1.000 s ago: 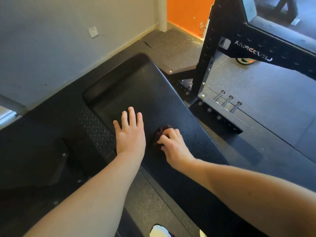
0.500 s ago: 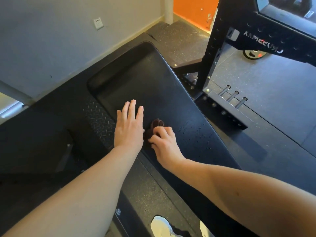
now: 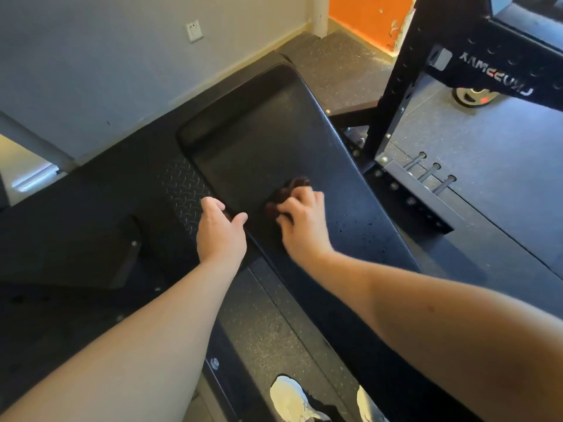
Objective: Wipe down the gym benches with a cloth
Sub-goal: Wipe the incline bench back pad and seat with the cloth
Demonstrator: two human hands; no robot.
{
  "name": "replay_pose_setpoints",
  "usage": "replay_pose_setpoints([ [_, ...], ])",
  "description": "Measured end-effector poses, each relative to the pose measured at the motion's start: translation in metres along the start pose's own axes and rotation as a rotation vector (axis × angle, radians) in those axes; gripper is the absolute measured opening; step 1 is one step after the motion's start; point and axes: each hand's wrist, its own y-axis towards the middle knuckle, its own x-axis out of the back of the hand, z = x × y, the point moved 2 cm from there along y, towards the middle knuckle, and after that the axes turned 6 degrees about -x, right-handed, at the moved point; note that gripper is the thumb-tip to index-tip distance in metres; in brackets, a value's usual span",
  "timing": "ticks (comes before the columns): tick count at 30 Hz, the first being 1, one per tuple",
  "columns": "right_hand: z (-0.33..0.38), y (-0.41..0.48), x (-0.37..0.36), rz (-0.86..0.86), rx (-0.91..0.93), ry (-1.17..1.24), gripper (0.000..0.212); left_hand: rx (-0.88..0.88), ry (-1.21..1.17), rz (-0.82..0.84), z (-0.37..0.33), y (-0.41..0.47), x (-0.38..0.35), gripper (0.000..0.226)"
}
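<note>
Cloth (image 3: pixel 289 191) sits bunched in right hand (image 3: pixel 301 219) grip on bench pad (image 3: pixel 259 132), left hand (image 3: pixel 221 234) grip clasping its edge.

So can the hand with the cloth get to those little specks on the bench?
Probably yes. The right hand holds the cloth on the bench pad, and the specks lie close beside it on the same pad, with nothing in between.
</note>
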Motion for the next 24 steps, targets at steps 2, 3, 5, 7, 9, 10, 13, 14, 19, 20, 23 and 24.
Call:
replay_pose_setpoints([
  [2, 0.009, -0.036, -0.017, 0.145, 0.208, -0.022, 0.016, 0.011, -0.038, 0.003, -0.001, -0.001, -0.002, 0.032],
  [3, 0.011, -0.048, -0.021, 0.226, 0.304, -0.046, 0.018, 0.015, -0.036, 0.005, -0.002, -0.001, -0.003, 0.033],
  [5, 0.008, -0.051, -0.02, 0.36, 0.473, -0.124, 0.023, 0.022, -0.019, 0.011, -0.003, 0.001, -0.003, 0.035],
  [7, 0.003, -0.033, -0.01, 0.381, 0.551, -0.158, 0.02, 0.022, 0.002, 0.034, -0.003, 0.005, -0.004, 0.036],
  [9, -0.004, -0.002, 0.003, 0.245, 0.456, -0.093, 0.014, 0.016, 0.015, 0.059, -0.002, 0.009, -0.003, 0.037],
  [10, -0.01, 0.017, 0.011, 0.128, 0.348, -0.053, 0.013, 0.014, 0.023, 0.069, -0.002, 0.01, -0.003, 0.037],
  [13, -0.017, 0.06, 0.026, -0.051, -0.05, -0.021, 0.014, -0.009, 0.053, 0.072, 0.0, 0.011, -0.001, 0.039],
  [14, -0.014, 0.065, 0.025, -0.089, -0.133, -0.015, 0.014, -0.009, 0.056, 0.074, 0.001, 0.012, -0.001, 0.039],
  [19, 0.016, 0.004, -0.011, -0.048, -0.039, 0.004, 0.014, -0.01, 0.011, 0.047, 0.004, 0.012, -0.005, 0.037],
  [20, 0.018, -0.016, -0.019, 0.033, 0.04, -0.022, 0.017, -0.016, 0.007, 0.039, 0.005, 0.012, -0.005, 0.037],
  [23, 0.015, -0.054, -0.028, 0.269, 0.302, -0.107, 0.028, -0.021, -0.007, 0.019, 0.005, 0.009, -0.008, 0.037],
  [24, 0.013, -0.052, -0.025, 0.322, 0.383, -0.13, 0.028, -0.023, -0.008, 0.014, 0.005, 0.009, -0.009, 0.037],
])
